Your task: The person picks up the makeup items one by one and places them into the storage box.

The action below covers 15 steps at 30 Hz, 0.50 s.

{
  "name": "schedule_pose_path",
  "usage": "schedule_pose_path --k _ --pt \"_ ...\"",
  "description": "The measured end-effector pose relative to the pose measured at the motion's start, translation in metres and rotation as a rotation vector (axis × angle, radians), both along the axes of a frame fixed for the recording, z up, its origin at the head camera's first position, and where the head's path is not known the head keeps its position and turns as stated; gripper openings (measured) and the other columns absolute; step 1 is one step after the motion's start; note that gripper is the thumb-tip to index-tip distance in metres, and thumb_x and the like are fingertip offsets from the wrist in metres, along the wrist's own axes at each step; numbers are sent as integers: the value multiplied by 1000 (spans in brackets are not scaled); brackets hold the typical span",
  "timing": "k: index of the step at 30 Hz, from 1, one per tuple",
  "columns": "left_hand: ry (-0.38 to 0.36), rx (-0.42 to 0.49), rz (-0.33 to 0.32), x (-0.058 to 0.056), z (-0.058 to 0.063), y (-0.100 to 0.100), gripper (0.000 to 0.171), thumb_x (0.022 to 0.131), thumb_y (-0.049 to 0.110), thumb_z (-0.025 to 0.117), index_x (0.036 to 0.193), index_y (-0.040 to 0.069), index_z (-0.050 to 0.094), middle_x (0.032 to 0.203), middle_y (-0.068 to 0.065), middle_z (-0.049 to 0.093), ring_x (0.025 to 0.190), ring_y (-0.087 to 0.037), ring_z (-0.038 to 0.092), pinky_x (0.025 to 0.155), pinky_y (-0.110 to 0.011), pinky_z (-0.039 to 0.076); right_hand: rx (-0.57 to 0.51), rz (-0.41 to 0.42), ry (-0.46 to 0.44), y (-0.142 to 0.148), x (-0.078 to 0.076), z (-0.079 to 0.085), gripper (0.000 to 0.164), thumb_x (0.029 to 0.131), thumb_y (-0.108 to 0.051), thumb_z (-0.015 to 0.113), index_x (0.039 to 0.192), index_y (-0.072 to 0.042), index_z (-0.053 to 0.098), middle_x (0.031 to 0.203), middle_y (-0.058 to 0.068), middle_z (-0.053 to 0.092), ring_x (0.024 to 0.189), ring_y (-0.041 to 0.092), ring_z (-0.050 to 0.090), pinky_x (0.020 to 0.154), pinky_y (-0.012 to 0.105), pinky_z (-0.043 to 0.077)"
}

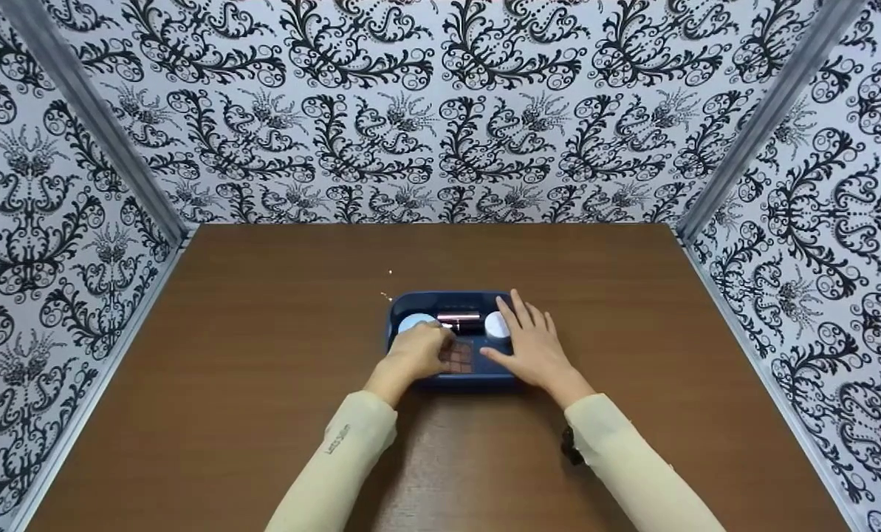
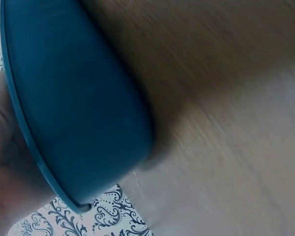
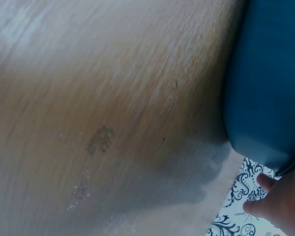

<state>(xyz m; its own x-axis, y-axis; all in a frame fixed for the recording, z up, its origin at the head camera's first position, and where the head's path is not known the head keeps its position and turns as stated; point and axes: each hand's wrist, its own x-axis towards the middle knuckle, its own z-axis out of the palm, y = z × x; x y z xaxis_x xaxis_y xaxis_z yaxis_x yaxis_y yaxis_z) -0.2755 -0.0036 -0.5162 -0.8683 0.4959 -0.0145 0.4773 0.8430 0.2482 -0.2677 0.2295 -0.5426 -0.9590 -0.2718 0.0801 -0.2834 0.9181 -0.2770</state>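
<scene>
A dark blue tray [image 1: 499, 367] lies on the table with small items inside. My left hand [image 1: 416, 350] reaches over its left side, fingers bent down beside a brown palette with square pans [image 1: 461, 357]; whether they grip anything I cannot tell. Behind that hand show a light blue round lid [image 1: 415, 321] and a shiny pinkish tube [image 1: 461, 317]. My right hand [image 1: 535, 347] lies over the tray's right side with fingers spread, next to a white round jar [image 1: 496, 325]. Both wrist views show the tray's outer wall [image 2: 78, 98] close up, with the right hand's fingertips [image 3: 258, 208] beyond its edge.
The brown wooden table [image 1: 263, 318] stretches around the tray. Small pale specks [image 1: 386, 296] lie just behind its left corner. Walls with black-and-white scroll patterns [image 1: 440, 133] enclose the table at the back and both sides.
</scene>
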Motion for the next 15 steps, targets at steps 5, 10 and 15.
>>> schedule_pose_path --k 5,10,15 --pt "16 -63 -11 -3 -2 9 40 80 34 82 113 15 70 114 -5 68 110 -28 63 89 -43 56 0 1 0 0 0 0 95 89 -70 55 161 -20 17 169 13 9 150 43 24 118 68 16" --pt "39 -110 -15 -6 -4 16 43 78 36 83 112 15 66 117 -5 65 112 -26 61 88 -44 56 8 1 -6 1 -1 0 95 89 -71 53 161 -21 17 169 13 8 150 43 24 118 68 17" --pt "33 -153 -12 -8 -7 21 49 79 36 83 118 14 63 123 -8 61 118 -26 59 90 -44 56 6 -1 -18 1 -1 0 96 89 -71 53 162 -22 14 170 11 6 150 42 23 119 67 16"
